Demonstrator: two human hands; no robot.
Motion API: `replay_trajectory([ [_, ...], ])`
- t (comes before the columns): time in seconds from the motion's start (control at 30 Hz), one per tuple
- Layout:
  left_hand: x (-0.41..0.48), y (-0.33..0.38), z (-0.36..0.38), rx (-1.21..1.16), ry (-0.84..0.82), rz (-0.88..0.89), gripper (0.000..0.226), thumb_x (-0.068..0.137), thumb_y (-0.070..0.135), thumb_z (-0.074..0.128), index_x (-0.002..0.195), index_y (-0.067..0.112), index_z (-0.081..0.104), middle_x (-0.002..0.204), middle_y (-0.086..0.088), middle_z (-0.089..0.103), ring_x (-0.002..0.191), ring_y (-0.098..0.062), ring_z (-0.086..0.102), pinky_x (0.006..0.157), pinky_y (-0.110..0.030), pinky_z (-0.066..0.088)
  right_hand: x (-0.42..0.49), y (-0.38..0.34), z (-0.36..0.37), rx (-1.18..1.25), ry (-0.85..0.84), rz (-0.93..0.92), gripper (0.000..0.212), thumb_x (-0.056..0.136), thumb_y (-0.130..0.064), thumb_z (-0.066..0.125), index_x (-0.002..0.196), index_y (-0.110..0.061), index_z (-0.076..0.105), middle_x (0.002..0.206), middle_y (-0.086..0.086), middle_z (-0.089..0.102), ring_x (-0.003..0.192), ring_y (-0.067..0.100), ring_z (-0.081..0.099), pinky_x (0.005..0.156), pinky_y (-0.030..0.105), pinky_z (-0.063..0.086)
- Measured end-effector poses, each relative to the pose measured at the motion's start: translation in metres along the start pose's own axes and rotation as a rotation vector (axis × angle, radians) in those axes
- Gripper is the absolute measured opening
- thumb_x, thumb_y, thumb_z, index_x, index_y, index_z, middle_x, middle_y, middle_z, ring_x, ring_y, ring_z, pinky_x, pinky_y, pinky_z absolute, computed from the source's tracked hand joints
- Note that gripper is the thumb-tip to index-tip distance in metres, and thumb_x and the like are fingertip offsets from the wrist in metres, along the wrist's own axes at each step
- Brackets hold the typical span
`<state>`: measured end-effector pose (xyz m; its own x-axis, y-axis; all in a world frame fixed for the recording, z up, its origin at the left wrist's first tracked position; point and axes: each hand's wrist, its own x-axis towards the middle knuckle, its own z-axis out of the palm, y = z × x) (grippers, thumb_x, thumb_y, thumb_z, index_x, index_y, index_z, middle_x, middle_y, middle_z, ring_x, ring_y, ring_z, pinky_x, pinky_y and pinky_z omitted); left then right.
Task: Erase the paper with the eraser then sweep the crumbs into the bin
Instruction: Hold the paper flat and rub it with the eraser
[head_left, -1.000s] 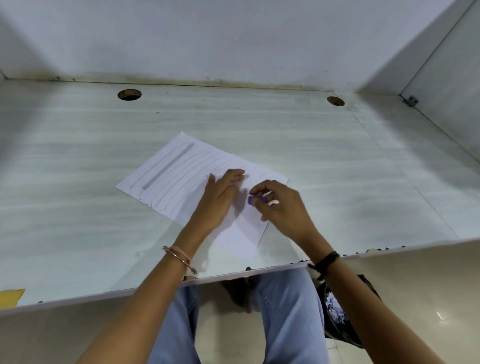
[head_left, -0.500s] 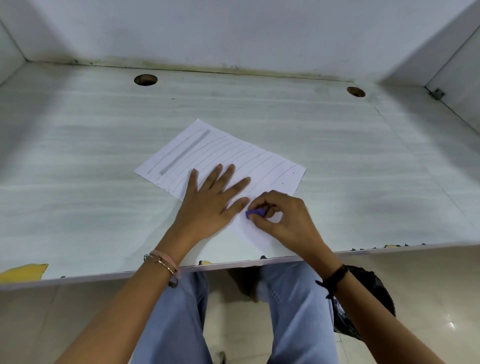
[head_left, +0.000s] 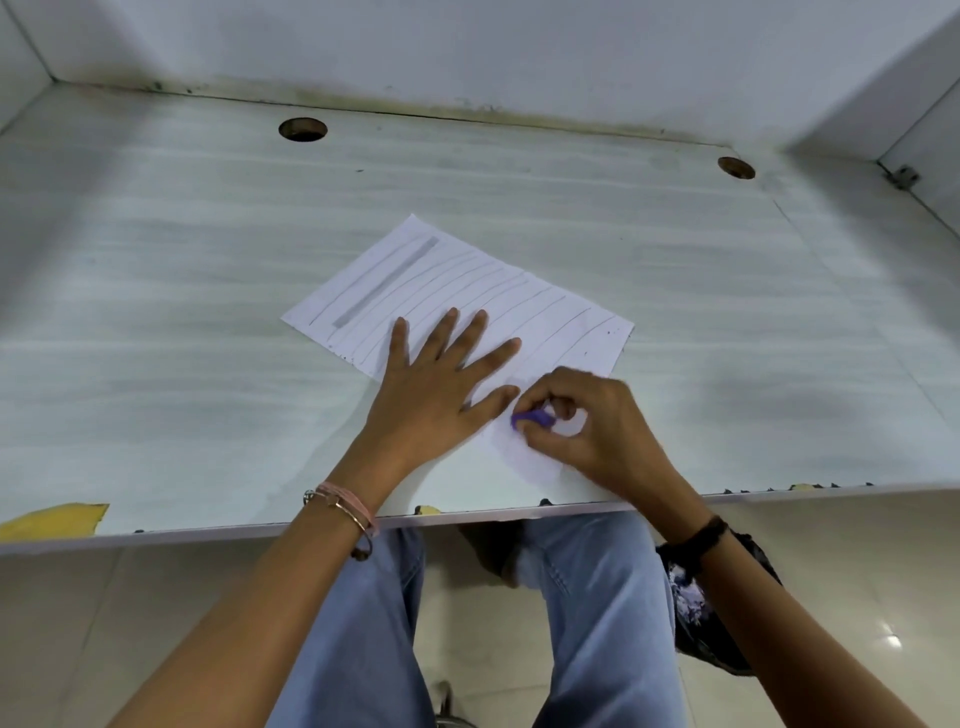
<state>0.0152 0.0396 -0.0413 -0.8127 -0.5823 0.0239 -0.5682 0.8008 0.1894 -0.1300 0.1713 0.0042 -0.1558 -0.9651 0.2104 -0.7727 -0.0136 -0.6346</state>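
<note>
Bench (head_left: 156, 312): pale, streaked slab with white walls at 9, 12 and 3 o'clock; one round hole (head_left: 302, 129) at 11 o'clock, a second hole (head_left: 736, 167) at 1 o'clock.
Paper (head_left: 519, 301): mid-bench, askew; its near corner is under the hands.
Left hand (head_left: 431, 395): fingers splayed flat, pressing the paper.
Right hand (head_left: 597, 431): fingers pinching the eraser (head_left: 532, 418) onto the paper's near corner.
Hidden: most of the eraser; only a purple end shows.
Texture: thin white sheet, grey ruled lines, one broad grey bar.

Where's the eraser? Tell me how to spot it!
Look at the white lined paper lying in the middle of the pale desk. At its near corner, the right hand pinches the eraser, a tiny purple lump, the only colour on the sheet.
</note>
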Motion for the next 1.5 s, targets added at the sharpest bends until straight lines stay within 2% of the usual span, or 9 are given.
replay_trajectory([
  [0.33, 0.000, 0.000, -0.002, 0.031, -0.013, 0.011, 0.075, 0.081, 0.074, -0.012, 0.151, 0.047, -0.008, 0.163, 0.006, -0.015, 0.149, -0.020, -0.017, 0.116, -0.060, -0.011, -0.006, -0.007, 0.005, 0.013, -0.101, -0.013, 0.012, 0.071, -0.013, 0.076, 0.082, -0.018, 0.073, 0.077, -0.016, 0.063, 0.072, 0.000, 0.051, 0.066, 0.010, 0.038],
  [0.47, 0.000, 0.000, -0.001, 0.007, -0.015, 0.011, 0.075, 0.080, 0.074, -0.013, 0.151, 0.049, -0.008, 0.163, 0.007, -0.014, 0.150, -0.019, -0.016, 0.116, -0.061, -0.010, 0.004, -0.005, -0.001, 0.002, 0.041, 0.074, 0.010, 0.072, -0.012, 0.074, 0.080, -0.018, 0.071, 0.076, -0.010, 0.064, 0.073, -0.001, 0.052, 0.065, 0.006, 0.037],
  [0.6, 0.001, 0.000, -0.002, 0.024, -0.019, 0.007, 0.069, 0.088, 0.073, -0.002, 0.152, 0.047, -0.007, 0.163, 0.006, -0.015, 0.149, -0.020, -0.017, 0.116, -0.060, -0.012, -0.001, -0.010, -0.002, 0.016, -0.153, 0.005, 0.011, 0.070, -0.014, 0.075, 0.080, -0.017, 0.072, 0.076, -0.010, 0.066, 0.071, -0.001, 0.051, 0.064, 0.009, 0.036],
  [0.73, 0.001, 0.000, -0.001, 0.026, -0.006, 0.009, 0.073, 0.083, 0.075, -0.009, 0.151, 0.048, -0.008, 0.163, 0.007, -0.014, 0.150, -0.019, -0.016, 0.115, -0.060, -0.011, 0.006, -0.008, 0.000, 0.004, 0.024, 0.078, 0.008, 0.070, -0.016, 0.072, 0.078, -0.019, 0.070, 0.072, -0.013, 0.062, 0.069, 0.000, 0.051, 0.063, 0.008, 0.036],
  [0.87, 0.001, 0.000, -0.001, 0.019, -0.017, 0.005, 0.073, 0.083, 0.075, -0.007, 0.151, 0.048, -0.008, 0.163, 0.007, -0.016, 0.149, -0.019, -0.018, 0.115, -0.060, -0.012, -0.002, -0.014, 0.001, 0.020, -0.146, 0.030, 0.010, 0.068, -0.018, 0.074, 0.077, -0.018, 0.072, 0.072, -0.014, 0.064, 0.069, 0.002, 0.051, 0.063, 0.010, 0.036],
  [1.0, 0.002, -0.001, 0.001, 0.023, -0.011, 0.003, 0.078, 0.076, 0.072, -0.015, 0.150, 0.049, -0.010, 0.163, 0.007, -0.015, 0.150, -0.019, -0.016, 0.115, -0.060, -0.010, 0.007, -0.010, -0.002, -0.001, 0.042, 0.133, 0.010, 0.071, -0.011, 0.074, 0.077, -0.018, 0.070, 0.071, -0.015, 0.061, 0.070, -0.001, 0.052, 0.062, 0.008, 0.036],
  [1.17, 0.002, -0.001, 0.001, 0.009, -0.002, 0.003, 0.077, 0.077, 0.072, -0.013, 0.150, 0.049, -0.009, 0.163, 0.008, -0.015, 0.149, -0.019, -0.017, 0.115, -0.060, -0.012, -0.002, -0.015, -0.001, 0.025, -0.145, 0.062, 0.010, 0.071, -0.011, 0.075, 0.077, -0.017, 0.072, 0.071, -0.012, 0.064, 0.063, 0.010, 0.049, 0.058, 0.013, 0.037],
  [1.3, 0.001, 0.000, 0.001, 0.006, -0.005, 0.000, 0.078, 0.076, 0.072, -0.015, 0.150, 0.049, -0.010, 0.163, 0.008, -0.015, 0.149, -0.018, -0.016, 0.115, -0.060, -0.012, 0.004, -0.010, -0.003, -0.005, 0.030, 0.125, 0.011, 0.073, -0.009, 0.075, 0.079, -0.017, 0.071, 0.070, -0.019, 0.058, 0.066, -0.002, 0.051, 0.061, 0.006, 0.036],
  [1.5, 0.002, 0.000, 0.001, 0.026, -0.006, 0.001, 0.078, 0.075, 0.072, -0.015, 0.150, 0.048, -0.011, 0.163, 0.007, -0.016, 0.149, -0.019, -0.017, 0.114, -0.059, -0.013, 0.003, -0.011, -0.003, 0.009, -0.083, 0.107, 0.010, 0.072, -0.012, 0.076, 0.079, -0.018, 0.072, 0.073, -0.017, 0.062, 0.068, -0.001, 0.051, 0.061, 0.009, 0.037],
])
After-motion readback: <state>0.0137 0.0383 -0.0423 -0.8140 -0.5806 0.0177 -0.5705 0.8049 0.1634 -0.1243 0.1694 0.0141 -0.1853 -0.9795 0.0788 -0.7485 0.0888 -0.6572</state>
